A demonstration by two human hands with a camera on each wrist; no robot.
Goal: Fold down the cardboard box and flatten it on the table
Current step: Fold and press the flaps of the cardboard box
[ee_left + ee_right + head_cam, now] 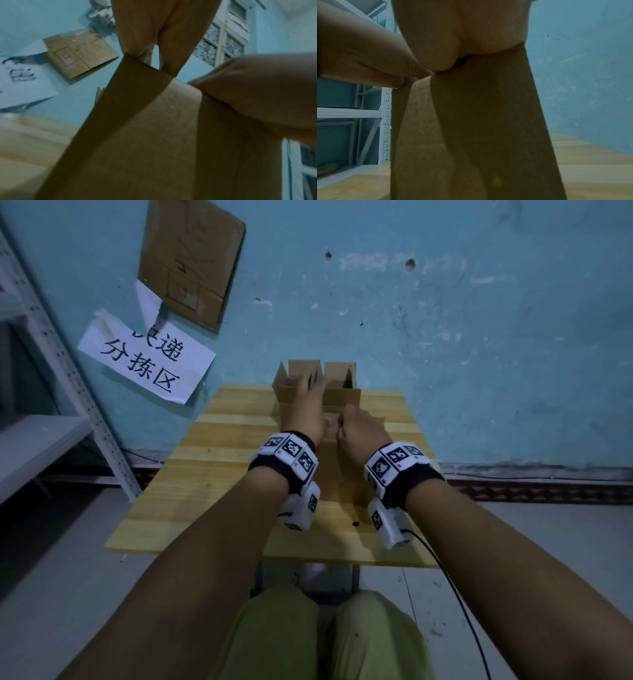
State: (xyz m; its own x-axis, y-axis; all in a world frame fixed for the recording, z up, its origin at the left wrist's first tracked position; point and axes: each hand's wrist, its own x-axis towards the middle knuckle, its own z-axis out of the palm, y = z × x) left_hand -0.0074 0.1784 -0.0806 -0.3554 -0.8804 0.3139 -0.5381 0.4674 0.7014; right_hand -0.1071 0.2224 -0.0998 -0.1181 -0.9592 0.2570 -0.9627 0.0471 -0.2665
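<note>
Shelving at 9 o'clock, grey, cut off by the frame edge. Paper sign and cardboard sheet on the wall at 10 to 11 o'clock; sign's top characters partly covered by a curled paper strip.

One table, pale wood slats, centre of the head view. One box on it toward 12 o'clock, against the blue wall. Plain brown corrugated card, unprinted. Far flaps stand upright, a gap between them; near panels stand up under the hands. Lower part hidden behind wrists and forearms.

Left hand: fingers straight, reaching forward over the box's top edge, thumb against a near panel. Wrist view shows fingers extended above a panel corner; contact there blurred.

Right hand: at 1 o'clock from the left, fingers curled, clamped on the near panel's top edge. Wrist view has the panel edge pressed into the palm; fingertips hidden.

Count: two hands, two wristbands with markers, one box, one table, one sign, one sheet.
</note>
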